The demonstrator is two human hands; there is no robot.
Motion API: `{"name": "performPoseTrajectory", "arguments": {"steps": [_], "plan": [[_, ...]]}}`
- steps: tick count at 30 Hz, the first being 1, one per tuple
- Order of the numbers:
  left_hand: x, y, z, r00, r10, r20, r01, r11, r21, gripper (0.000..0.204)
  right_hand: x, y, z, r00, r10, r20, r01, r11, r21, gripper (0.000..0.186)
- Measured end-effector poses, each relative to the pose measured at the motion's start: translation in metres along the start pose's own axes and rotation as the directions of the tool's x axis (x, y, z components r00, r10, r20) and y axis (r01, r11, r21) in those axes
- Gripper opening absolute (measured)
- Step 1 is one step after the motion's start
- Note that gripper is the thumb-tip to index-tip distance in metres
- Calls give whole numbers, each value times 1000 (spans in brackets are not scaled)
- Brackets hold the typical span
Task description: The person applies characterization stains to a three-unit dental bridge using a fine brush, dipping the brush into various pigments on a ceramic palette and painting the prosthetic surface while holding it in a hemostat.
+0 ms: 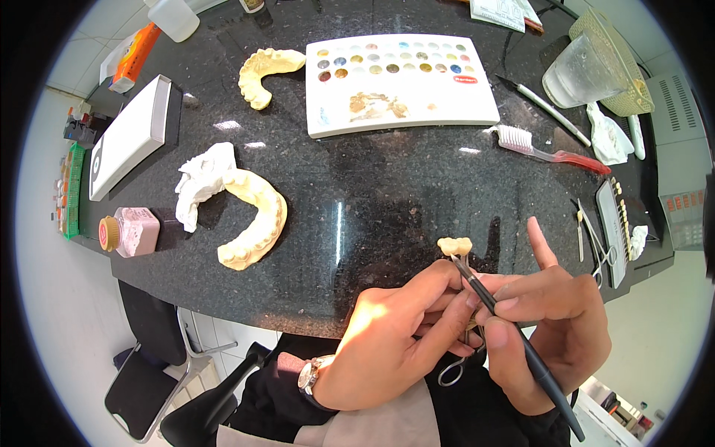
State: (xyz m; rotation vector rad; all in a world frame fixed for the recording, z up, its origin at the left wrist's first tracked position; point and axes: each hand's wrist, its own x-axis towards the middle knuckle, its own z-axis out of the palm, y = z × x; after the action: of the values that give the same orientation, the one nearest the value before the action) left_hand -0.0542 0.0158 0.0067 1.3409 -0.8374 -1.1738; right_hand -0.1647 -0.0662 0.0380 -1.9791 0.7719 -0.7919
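Observation:
My left hand (pixel 395 335) is closed around metal forceps (pixel 462 360), whose tips hold a small tooth-coloured dental bridge or crown piece (pixel 454 246) above the near edge of the worktop. My right hand (pixel 551 328) grips a dark, slim brush (pixel 547 380) between thumb and fingers, with the little finger raised. The brush tip is at the lower edge of the tooth piece; whether it touches cannot be told. Part of the forceps is hidden behind my fingers.
A mixing palette (pixel 402 89), two yellow dental casts (pixel 253 231), white crumpled material (pixel 201 179), a pink jar (pixel 138 231), toothbrush (pixel 521 141), pen-like tool (pixel 551 115), plastic cup (pixel 577 78), scissor-like tool (pixel 599 253) and shade guide (pixel 611 231) lie on the dark worktop (pixel 357 179).

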Motion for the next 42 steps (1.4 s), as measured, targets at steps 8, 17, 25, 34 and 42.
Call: {"name": "performPoseTrajectory", "arguments": {"steps": [8, 17, 25, 34, 42], "plan": [[0, 0, 3, 998, -70, -3, 70, 993, -94, 16, -2, 3, -3, 1000, -6, 3, 6, 1000, 22, 20], [0, 2, 1, 1000, -28, -6, 28, 999, -22, 16, -1, 4, -6, 999, -12, 47, 12, 1000, -8, 19], [1, -1, 3, 1000, -16, 1, 16, 1000, -27, 16, -3, 0, -3, 998, 62, -27, -61, 997, 50, 19], [1, 0, 1, 999, -10, 31, 10, 1000, 3, 17, -1, -1, -11, 995, 70, 72, -73, 996, 45, 18], [3, 1, 0, 995, -86, 57, 95, 982, -163, 18, -3, -2, -3, 993, 110, -35, -105, 986, 130, 18]]}}
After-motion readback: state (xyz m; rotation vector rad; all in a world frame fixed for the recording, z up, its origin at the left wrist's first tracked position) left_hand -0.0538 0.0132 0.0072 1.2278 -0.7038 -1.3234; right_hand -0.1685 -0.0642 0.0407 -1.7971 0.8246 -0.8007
